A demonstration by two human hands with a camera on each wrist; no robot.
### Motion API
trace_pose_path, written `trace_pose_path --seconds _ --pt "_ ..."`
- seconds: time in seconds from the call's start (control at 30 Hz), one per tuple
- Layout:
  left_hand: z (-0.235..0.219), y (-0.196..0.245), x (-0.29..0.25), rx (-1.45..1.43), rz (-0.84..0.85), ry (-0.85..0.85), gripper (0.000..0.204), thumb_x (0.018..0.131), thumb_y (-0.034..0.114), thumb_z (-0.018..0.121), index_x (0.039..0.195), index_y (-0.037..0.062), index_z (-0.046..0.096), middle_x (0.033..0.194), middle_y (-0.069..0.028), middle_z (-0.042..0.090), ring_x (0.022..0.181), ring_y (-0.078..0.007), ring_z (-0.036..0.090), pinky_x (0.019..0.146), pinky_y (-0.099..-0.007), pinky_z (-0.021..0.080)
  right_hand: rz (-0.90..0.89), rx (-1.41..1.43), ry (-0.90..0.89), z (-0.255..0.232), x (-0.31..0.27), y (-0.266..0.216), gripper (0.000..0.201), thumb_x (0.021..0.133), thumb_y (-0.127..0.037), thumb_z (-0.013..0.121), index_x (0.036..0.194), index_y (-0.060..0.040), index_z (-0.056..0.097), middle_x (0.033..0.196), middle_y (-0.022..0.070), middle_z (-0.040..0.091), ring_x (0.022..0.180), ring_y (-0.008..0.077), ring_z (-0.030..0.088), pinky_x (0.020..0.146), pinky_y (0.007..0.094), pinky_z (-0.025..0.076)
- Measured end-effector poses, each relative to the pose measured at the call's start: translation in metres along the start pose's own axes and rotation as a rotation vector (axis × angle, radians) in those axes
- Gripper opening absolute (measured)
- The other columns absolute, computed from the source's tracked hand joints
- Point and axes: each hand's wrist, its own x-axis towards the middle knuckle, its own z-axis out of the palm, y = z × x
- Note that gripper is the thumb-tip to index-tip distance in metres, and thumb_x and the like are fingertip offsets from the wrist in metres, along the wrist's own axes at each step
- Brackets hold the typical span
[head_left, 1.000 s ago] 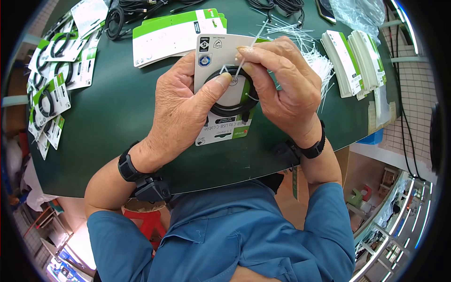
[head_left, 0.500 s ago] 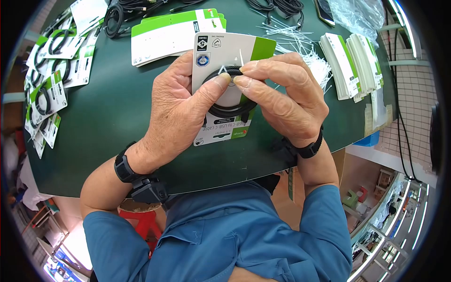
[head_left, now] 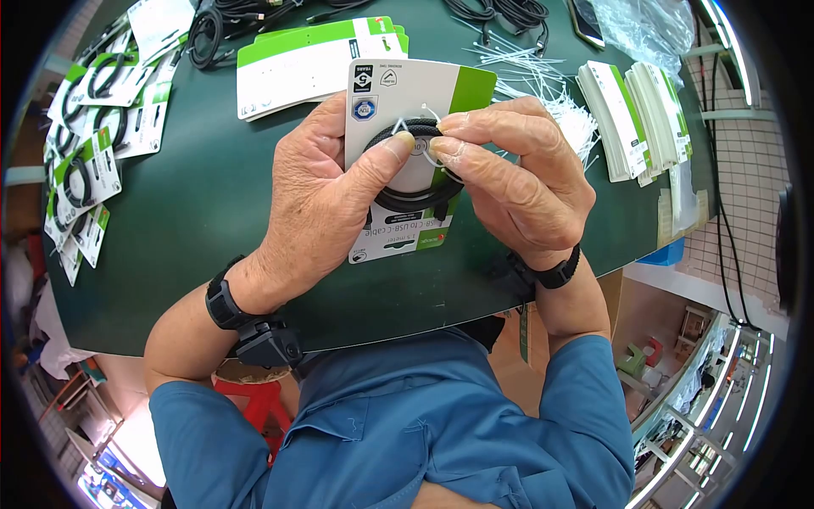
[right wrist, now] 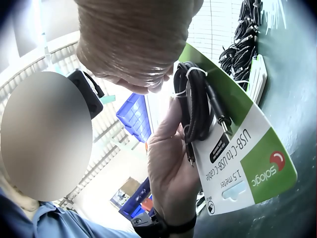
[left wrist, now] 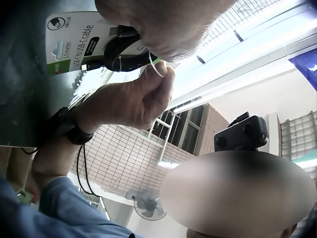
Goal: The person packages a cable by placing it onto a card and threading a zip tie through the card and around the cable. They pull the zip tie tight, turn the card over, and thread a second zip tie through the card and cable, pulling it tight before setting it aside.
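My left hand (head_left: pixel 318 187) grips a white and green packaging card (head_left: pixel 381 92), thumb on the front and fingers behind it. A coiled black USB-C cable (head_left: pixel 407 204) lies against the card under that thumb. At the coil's upper right, my right hand (head_left: pixel 521 174) pinches a thin white cable tie between thumb and index finger. In the left wrist view the cable tie (left wrist: pixel 155 65) arcs from the coil to these fingertips. The right wrist view shows white ties around the cable (right wrist: pixel 198 106) and its metal plugs near the printed part.
Loose white cable ties (head_left: pixel 568 119) lie behind my right hand. Blank card stacks stand at the back (head_left: pixel 297 72) and right (head_left: pixel 615 119). Carded cables (head_left: pixel 85 182) pile up at the left. Black cables, a phone (head_left: pixel 585 24) and a clear plastic bag (head_left: pixel 649 34) are along the far edge.
My right hand has gone from holding the cable tie's long tail upright to pinching lower, at the coil, where the tie now bends. The left hand keeps its grip on the card.
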Motion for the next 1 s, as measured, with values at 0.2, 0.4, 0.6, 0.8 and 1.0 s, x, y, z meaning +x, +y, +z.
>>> trace_pose_path --seconds 0.2,0.4,0.6,0.8,1.0 --pt "0.0017 0.0003 -0.0003 0.002 0.003 0.008 0.033 0.098 0.004 0.066 0.131 -0.0039 0.062 0.118 -0.0105 0.072 0.104 -0.0129 0.067 0.093 -0.0298 0.055 -0.011 -0.016 0.020 0.0031 -0.0004 0.0029 0.043 0.067 0.002 0.081 0.109 -0.0026 0.077 0.103 0.0124 0.071 0.086 0.0252 0.071 0.071 0.0324 0.061" --pt "0.0012 0.0004 -0.0006 0.015 -0.006 0.006 0.034 0.098 0.003 0.066 0.131 -0.0037 0.062 0.118 -0.0105 0.072 0.104 -0.0128 0.067 0.093 -0.0299 0.055 -0.005 -0.007 0.021 0.0037 -0.0006 0.0044 0.041 0.068 0.004 0.081 0.108 -0.0026 0.076 0.100 0.0120 0.071 0.084 0.0244 0.071 0.069 0.0316 0.060" --pt "0.0001 0.0005 -0.0002 0.021 -0.004 0.003 0.035 0.098 0.004 0.067 0.132 -0.0037 0.062 0.118 -0.0103 0.072 0.103 -0.0124 0.067 0.093 -0.0295 0.056 0.008 -0.013 0.012 0.0025 -0.0007 0.0050 0.039 0.070 0.006 0.080 0.107 -0.0041 0.076 0.098 0.0114 0.072 0.082 0.0240 0.071 0.066 0.0319 0.058" --pt "0.0015 0.0008 -0.0008 0.022 -0.017 -0.001 0.035 0.098 0.004 0.067 0.132 -0.0038 0.061 0.118 -0.0101 0.072 0.104 -0.0126 0.067 0.092 -0.0296 0.056 0.023 -0.023 0.051 0.0049 -0.0007 0.0072 0.039 0.069 0.005 0.081 0.106 -0.0053 0.076 0.097 0.0107 0.072 0.080 0.0236 0.070 0.065 0.0320 0.057" --pt "-0.0040 0.0013 -0.0010 0.057 -0.041 -0.049 0.042 0.099 0.009 0.068 0.138 -0.0018 0.056 0.125 -0.0137 0.071 0.111 -0.0164 0.068 0.100 -0.0329 0.054 0.039 0.009 0.002 0.0031 0.0023 -0.0007 0.040 0.067 0.005 0.081 0.104 -0.0068 0.077 0.096 0.0098 0.072 0.077 0.0226 0.067 0.063 0.0310 0.056"
